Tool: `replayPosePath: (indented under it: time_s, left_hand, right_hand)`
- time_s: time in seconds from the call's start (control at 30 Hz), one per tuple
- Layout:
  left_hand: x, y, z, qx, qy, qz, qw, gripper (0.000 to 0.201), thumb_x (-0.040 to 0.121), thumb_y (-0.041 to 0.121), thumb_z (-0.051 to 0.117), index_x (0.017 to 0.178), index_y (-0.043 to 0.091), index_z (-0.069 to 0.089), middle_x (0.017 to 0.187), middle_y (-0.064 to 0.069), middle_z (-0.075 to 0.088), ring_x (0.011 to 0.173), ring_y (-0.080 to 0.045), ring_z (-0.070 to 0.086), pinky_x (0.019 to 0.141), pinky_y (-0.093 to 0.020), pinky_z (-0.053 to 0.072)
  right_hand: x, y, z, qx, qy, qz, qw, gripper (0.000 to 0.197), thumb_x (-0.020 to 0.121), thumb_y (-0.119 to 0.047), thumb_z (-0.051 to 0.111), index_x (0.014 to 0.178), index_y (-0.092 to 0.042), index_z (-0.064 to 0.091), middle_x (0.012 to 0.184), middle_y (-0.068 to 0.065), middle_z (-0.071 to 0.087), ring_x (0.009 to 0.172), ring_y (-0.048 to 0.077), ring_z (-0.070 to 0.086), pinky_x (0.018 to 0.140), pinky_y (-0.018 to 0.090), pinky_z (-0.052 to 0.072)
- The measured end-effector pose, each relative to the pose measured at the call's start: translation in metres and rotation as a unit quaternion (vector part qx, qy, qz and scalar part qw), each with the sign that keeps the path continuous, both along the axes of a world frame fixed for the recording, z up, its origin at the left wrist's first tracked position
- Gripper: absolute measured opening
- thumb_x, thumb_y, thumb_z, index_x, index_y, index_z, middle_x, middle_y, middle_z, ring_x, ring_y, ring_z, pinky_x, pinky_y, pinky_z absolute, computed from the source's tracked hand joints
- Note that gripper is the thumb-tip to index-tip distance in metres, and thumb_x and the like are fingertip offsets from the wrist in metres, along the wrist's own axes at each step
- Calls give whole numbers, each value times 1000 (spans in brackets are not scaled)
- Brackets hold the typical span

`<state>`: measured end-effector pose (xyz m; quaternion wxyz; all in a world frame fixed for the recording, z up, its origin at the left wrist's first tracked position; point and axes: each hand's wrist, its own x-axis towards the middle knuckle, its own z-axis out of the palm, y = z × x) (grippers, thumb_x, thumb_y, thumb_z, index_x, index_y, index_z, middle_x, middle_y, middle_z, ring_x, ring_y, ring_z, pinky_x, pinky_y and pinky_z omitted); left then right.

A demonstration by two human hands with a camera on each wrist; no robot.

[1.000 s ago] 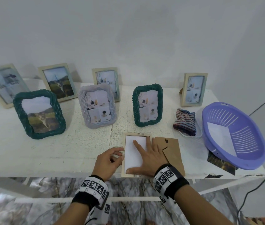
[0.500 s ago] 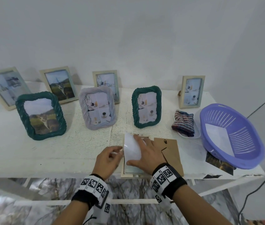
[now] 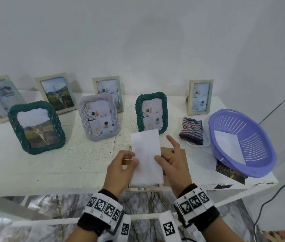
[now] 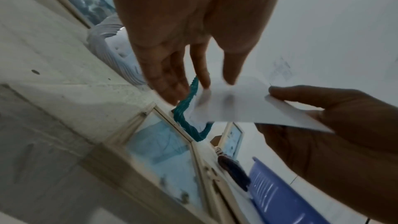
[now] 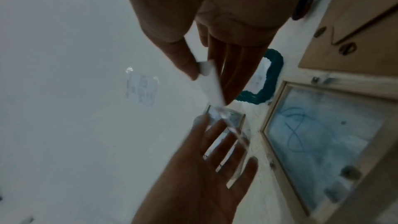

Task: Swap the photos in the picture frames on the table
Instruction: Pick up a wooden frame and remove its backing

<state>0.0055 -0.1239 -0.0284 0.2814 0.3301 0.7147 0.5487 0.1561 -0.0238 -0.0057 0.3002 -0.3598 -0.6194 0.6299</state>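
A white photo (image 3: 146, 154), its blank back toward me, is held up above a light wooden frame (image 3: 144, 187) that lies face down at the table's front edge. My right hand (image 3: 161, 159) pinches the photo's right edge with the thumb on top and the index finger stretched out. My left hand (image 3: 133, 158) pinches the left edge with its thumb. The right wrist view shows the pinch (image 5: 193, 67) on the photo (image 5: 210, 81), with the frame's bare glass (image 5: 318, 134) below. The brown backing board (image 3: 176, 152) lies just right of the frame.
Behind stand a green woven frame (image 3: 151, 113), a grey woven frame (image 3: 99, 117), another green one (image 3: 36, 127) and several wooden frames along the wall. At the right are a striped cloth (image 3: 191, 131) and a purple basket (image 3: 243, 142) resting on a loose photo (image 3: 229, 172).
The photo lay flat in the open frame under my right palm. My right hand peeled it up, and now both hands hold it above the frame.
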Motion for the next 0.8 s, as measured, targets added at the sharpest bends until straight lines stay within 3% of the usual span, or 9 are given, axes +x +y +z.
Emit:
replayPosePath:
  time_s: [0.07, 0.13, 0.2, 0.27, 0.37, 0.43, 0.6, 0.7, 0.8]
  left_hand:
    - [8, 1, 7, -16, -17, -49, 999, 29, 89, 56, 55, 105, 35, 65, 119, 8, 62, 111, -4, 58, 98, -35, 48]
    - [15, 4, 16, 1, -143, -94, 985, 55, 89, 66, 41, 116, 25, 67, 122, 1, 65, 116, -13, 60, 98, -36, 48]
    - [21, 7, 25, 21, -228, -117, 966, 50, 96, 52, 41, 119, 15, 66, 116, -7, 70, 110, -22, 66, 95, -40, 50]
    - [27, 12, 28, 39, -192, -98, 976, 31, 101, 29, 45, 115, 14, 67, 112, -4, 72, 107, -22, 67, 96, -41, 51]
    - [33, 21, 24, 38, -172, -68, 982, 25, 101, 11, 45, 108, 16, 68, 107, -2, 74, 101, -19, 68, 91, -34, 53]
    - [39, 29, 26, 30, -187, -74, 979, 23, 101, 11, 45, 106, 14, 67, 102, -3, 74, 94, -20, 69, 82, -34, 55]
    - [55, 60, 20, -39, -54, -128, 990, 25, 96, 18, 57, 119, 28, 54, 113, 9, 65, 94, -4, 64, 84, -27, 53]
    - [65, 89, 17, -76, 70, -144, 984, 54, 92, 25, 62, 141, 26, 38, 127, 8, 49, 112, -8, 52, 100, -31, 44]
    - [84, 126, 19, -55, 184, -230, 954, 54, 90, 27, 62, 140, 27, 41, 136, 1, 44, 122, -15, 46, 102, -30, 40]
  right_hand:
    - [3, -4, 4, 8, 21, 13, 1000, 60, 91, -23, 64, 139, -42, 34, 81, 3, 71, 80, 19, 65, 73, 42, 55]
    - [6, -6, 5, 8, 23, 35, 999, 50, 91, -29, 64, 135, -35, 41, 95, -4, 74, 92, 13, 68, 80, 35, 54]
    - [10, -7, 2, 29, 3, 45, 999, 40, 92, -31, 63, 130, -27, 50, 105, -2, 73, 101, 16, 68, 89, 38, 52]
    - [15, -8, -3, 64, -8, 20, 998, 30, 91, -25, 61, 121, -25, 57, 107, -2, 72, 102, 14, 66, 89, 36, 53]
    - [26, -1, -9, 94, -71, -54, 992, 26, 92, -19, 61, 116, -29, 58, 106, -6, 66, 93, 10, 64, 74, 26, 56]
    - [40, 7, -12, 37, -97, -57, 993, 24, 92, -14, 61, 116, -19, 60, 91, 0, 67, 75, 14, 63, 62, 26, 55]
    - [91, 24, -29, -123, -79, -72, 987, 10, 93, -7, 60, 93, 3, 61, 60, 6, 54, 44, 18, 46, 45, 27, 39]
    - [128, 29, -37, -135, -87, -114, 980, 7, 94, -6, 58, 92, 1, 59, 57, 6, 53, 38, 20, 42, 40, 24, 34]
    - [164, 28, -46, -155, -104, -142, 972, 9, 95, -6, 56, 91, 2, 57, 55, 10, 54, 38, 20, 40, 41, 23, 33]
